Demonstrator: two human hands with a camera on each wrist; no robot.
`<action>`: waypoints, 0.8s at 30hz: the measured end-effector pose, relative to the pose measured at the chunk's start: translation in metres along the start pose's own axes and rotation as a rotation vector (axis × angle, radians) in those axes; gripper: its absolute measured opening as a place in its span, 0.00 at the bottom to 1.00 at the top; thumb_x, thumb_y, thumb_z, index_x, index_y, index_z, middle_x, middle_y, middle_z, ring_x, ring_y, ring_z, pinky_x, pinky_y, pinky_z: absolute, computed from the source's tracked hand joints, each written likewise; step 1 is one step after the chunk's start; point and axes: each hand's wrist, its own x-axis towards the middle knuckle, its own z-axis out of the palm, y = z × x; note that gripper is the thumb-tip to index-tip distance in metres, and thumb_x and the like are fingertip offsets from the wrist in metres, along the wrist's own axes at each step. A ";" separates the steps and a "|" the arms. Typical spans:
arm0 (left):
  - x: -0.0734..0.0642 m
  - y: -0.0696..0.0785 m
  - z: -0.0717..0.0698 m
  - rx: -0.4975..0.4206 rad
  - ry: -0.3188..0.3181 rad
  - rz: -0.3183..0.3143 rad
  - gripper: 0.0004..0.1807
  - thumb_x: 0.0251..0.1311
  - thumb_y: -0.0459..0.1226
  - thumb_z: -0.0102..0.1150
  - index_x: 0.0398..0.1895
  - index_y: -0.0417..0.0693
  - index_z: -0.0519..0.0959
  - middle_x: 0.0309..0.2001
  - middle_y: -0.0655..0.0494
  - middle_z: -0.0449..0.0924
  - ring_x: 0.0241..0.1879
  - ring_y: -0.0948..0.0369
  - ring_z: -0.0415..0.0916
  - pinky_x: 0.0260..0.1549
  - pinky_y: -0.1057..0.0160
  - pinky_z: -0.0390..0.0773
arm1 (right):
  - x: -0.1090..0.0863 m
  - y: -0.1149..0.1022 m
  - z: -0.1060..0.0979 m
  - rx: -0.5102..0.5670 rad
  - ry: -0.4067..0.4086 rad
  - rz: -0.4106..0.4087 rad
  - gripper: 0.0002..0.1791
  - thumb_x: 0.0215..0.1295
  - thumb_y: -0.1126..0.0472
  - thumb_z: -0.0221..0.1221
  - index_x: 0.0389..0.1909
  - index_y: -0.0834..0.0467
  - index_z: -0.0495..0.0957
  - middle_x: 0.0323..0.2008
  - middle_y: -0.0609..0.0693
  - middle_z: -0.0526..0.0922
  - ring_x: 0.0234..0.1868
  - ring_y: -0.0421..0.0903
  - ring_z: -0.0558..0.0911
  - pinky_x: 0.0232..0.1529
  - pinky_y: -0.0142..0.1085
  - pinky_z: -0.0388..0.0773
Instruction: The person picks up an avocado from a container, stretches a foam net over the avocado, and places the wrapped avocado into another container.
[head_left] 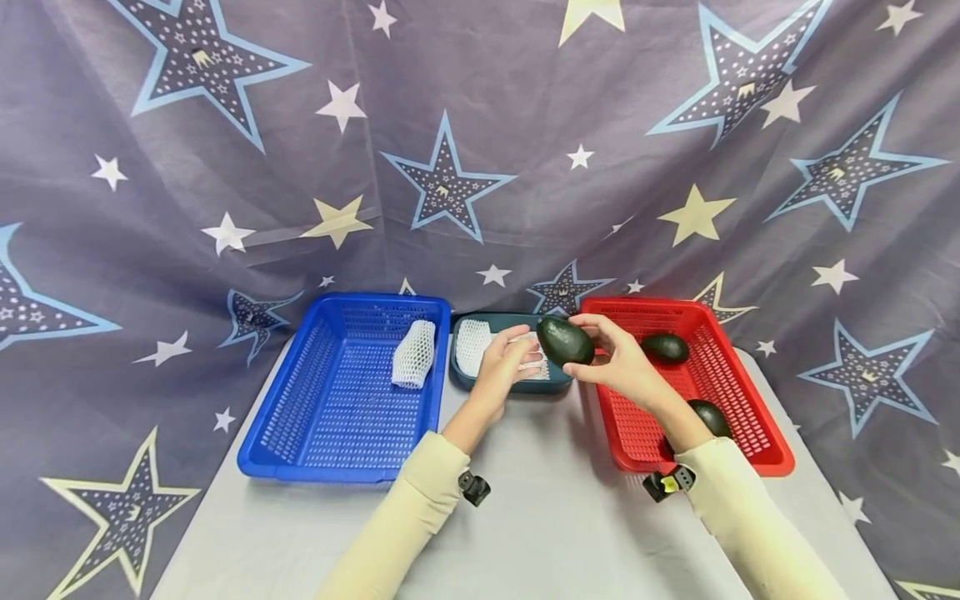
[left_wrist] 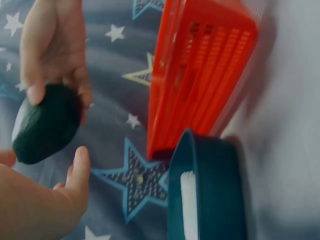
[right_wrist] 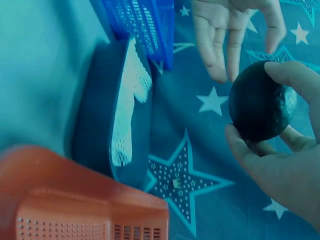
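My right hand (head_left: 622,354) grips a dark green avocado (head_left: 565,341) between thumb and fingers, held above the teal tray (head_left: 498,389). Just left of the fruit is my left hand (head_left: 504,367), its fingers spread and holding nothing. In the left wrist view, the left fingertips are close to the lower end of the avocado (left_wrist: 50,122). White foam net sleeves (head_left: 472,346) lie in the tray, partly hidden by both hands. Another white foam net (head_left: 415,356) lies along the right side of the blue basket (head_left: 341,475).
To the right stands a red basket (head_left: 750,400) holding dark avocados (head_left: 664,348), one partly covered by my right forearm. All the containers sit on a pale table (head_left: 540,517). Behind them hangs a grey curtain (head_left: 480,75) patterned with stars.
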 end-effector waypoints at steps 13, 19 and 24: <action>-0.004 0.007 -0.040 0.121 -0.198 -0.065 0.25 0.66 0.33 0.64 0.66 0.40 0.75 0.58 0.40 0.79 0.47 0.61 0.82 0.53 0.54 0.85 | -0.002 0.005 0.029 -0.048 -0.120 -0.056 0.38 0.54 0.68 0.74 0.68 0.61 0.72 0.64 0.61 0.76 0.39 0.49 0.78 0.34 0.33 0.79; -0.007 0.002 -0.047 0.052 -0.172 -0.077 0.24 0.68 0.34 0.62 0.66 0.37 0.75 0.59 0.38 0.79 0.47 0.61 0.83 0.54 0.53 0.84 | -0.006 0.006 0.037 0.126 -0.070 0.014 0.39 0.57 0.70 0.71 0.70 0.60 0.69 0.63 0.63 0.77 0.52 0.46 0.81 0.47 0.31 0.82; -0.010 -0.002 -0.048 -0.018 -0.117 -0.088 0.22 0.70 0.33 0.60 0.65 0.36 0.75 0.55 0.41 0.81 0.43 0.62 0.83 0.54 0.52 0.84 | -0.009 0.010 0.043 0.339 -0.010 0.154 0.36 0.63 0.70 0.67 0.72 0.61 0.67 0.59 0.57 0.78 0.53 0.39 0.83 0.51 0.30 0.82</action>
